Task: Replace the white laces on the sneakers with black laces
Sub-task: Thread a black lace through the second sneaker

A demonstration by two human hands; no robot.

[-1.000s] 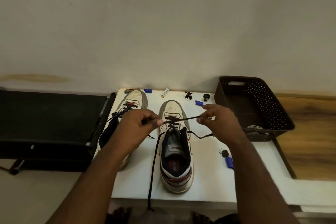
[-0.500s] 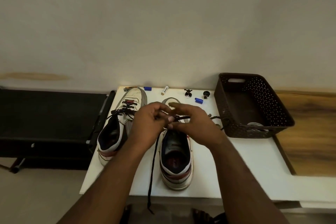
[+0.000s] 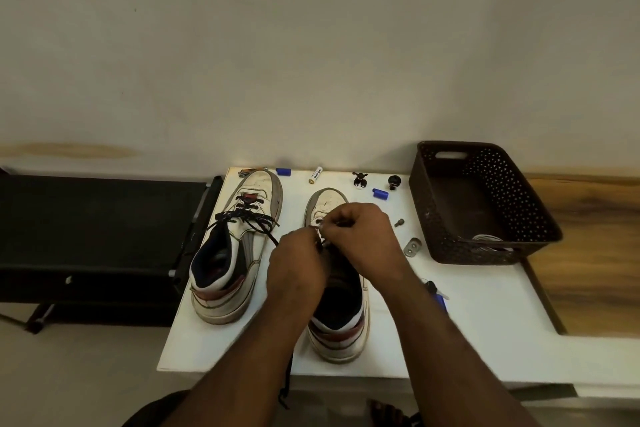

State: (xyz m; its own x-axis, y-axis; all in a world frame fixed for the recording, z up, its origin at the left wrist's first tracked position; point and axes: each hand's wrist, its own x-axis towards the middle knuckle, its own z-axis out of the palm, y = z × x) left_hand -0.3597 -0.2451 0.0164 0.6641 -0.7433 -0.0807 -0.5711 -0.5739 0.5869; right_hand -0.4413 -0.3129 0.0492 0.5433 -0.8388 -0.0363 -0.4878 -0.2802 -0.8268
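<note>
I see my left hand (image 3: 298, 260) and right hand (image 3: 360, 236) touching, both pinching the black lace (image 3: 286, 381) above the right sneaker (image 3: 337, 322); it dangles past the table edge (image 3: 221, 370)

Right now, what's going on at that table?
A person is lacing the right sneaker with a black lace. Both hands, left hand and right hand, work close together over its eyelets, pinching the lace. One lace end hangs off the table edge. The left sneaker already has black laces.
</note>
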